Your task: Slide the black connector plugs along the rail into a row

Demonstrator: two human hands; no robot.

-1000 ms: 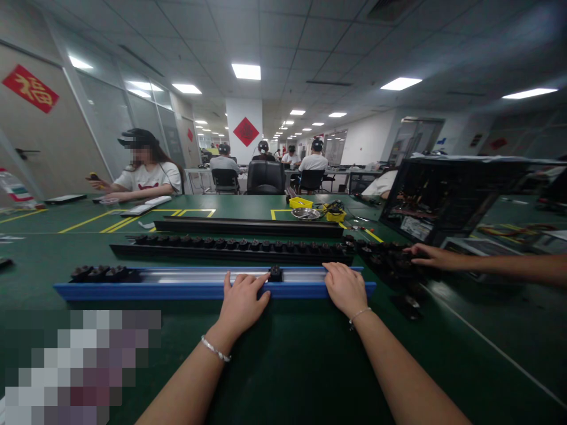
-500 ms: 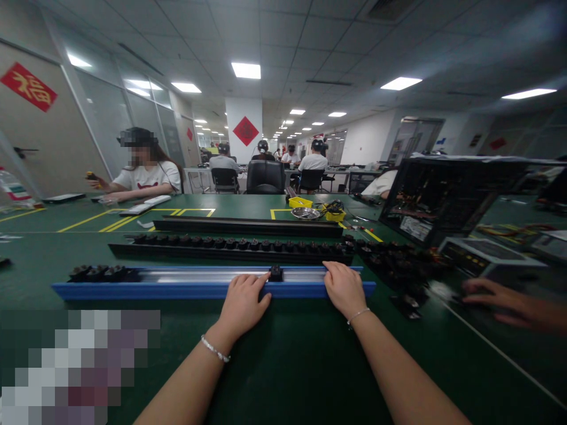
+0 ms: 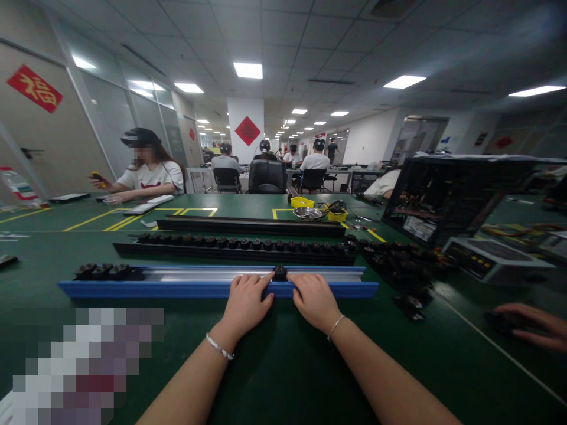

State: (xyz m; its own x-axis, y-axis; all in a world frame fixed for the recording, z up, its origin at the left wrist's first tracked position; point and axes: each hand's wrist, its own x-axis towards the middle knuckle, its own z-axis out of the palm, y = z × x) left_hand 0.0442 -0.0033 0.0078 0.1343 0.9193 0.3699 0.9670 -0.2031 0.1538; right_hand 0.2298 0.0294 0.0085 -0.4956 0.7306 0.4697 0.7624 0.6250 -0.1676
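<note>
A long blue rail point(image 3: 177, 289) with a silvery inner channel lies across the green table in front of me. One small black block point(image 3: 279, 272) sits in the channel, right of the middle. My left hand point(image 3: 248, 304) reaches over the rail's front wall, its index fingertip against the block's left side and the thumb low at the front. From the right, my right hand point(image 3: 316, 300) meets the block the same way, so the block is between both hands' fingertips. Several similar black blocks point(image 3: 101, 271) stand together at the rail's left end.
Behind lies a black rail point(image 3: 177, 251) topped with a row of black blocks, then another black rail point(image 3: 252, 227). A pile of black blocks point(image 3: 390, 260) is at right, near a power supply box point(image 3: 496, 260) and open computer case point(image 3: 460, 195). A co-worker's hand point(image 3: 538, 324) is at far right.
My right hand has slid left along the rail from near its right end to the black block. My left hand stays at the block. The co-worker's hand has drawn back right.
</note>
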